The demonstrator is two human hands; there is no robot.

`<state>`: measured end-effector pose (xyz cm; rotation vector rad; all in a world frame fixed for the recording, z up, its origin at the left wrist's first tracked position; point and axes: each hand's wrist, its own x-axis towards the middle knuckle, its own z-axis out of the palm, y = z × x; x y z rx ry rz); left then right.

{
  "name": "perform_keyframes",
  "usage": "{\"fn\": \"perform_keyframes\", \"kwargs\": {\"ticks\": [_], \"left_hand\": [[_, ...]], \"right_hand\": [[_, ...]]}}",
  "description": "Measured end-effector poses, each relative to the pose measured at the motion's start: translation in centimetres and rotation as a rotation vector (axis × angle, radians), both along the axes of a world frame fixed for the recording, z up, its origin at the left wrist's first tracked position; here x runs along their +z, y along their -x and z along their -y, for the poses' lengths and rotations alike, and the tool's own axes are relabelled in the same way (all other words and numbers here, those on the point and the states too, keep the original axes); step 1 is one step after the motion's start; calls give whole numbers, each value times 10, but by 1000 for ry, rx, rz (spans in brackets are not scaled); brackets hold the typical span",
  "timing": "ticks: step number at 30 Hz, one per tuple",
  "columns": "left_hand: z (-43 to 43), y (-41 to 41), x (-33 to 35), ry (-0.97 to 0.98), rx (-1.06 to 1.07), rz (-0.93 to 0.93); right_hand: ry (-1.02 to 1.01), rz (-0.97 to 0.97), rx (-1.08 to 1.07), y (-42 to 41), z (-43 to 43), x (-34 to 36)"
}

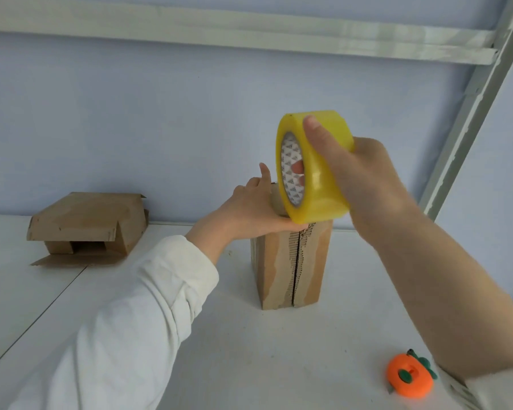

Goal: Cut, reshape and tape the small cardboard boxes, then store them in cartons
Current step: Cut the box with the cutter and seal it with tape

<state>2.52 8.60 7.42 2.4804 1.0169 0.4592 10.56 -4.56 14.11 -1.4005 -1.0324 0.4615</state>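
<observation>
Closest in, a white sleeve runs up from the lower left, and on the other side an orange fruit-shaped cutter lies on the bench just beside the bare right forearm. The left grip lies over the top of the small cardboard box, fingers mostly straight and one lifted, pressing down and not wrapped round anything. The box stands upright near the middle of the bench, its ragged centre seam facing the camera. The right grip is closed round the yellow tape roll, thumb on the outer face and fingertips showing through the core, with the roll's lower rim at the box's top front edge. No strip shows on the seam, so taping looks only about to begin here; whether a free end is already stuck down is hidden behind the roll. A second box lies at the back left with its flaps loose, seemingly still to be reshaped and taped, and no carton is in view, so storing lies well ahead. The upright box sits well in from every bench edge, with bare surface in front for drawing tape down. A dark line crosses the bench on the left, while a slanted metal post stands behind the right grip, well apart from it.
</observation>
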Motion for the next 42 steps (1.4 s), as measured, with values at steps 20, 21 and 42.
{"fn": "perform_keyframes", "kwargs": {"ticks": [20, 21, 42], "left_hand": [[1, 6, 34, 15, -183, -358], [1, 7, 38, 41, -191, -351], [-10, -36, -73, 729, 242, 780]], "right_hand": [[271, -188, -23, 19, 86, -46], [261, -176, -7, 18, 88, -40], [88, -60, 83, -21, -10, -77]]}}
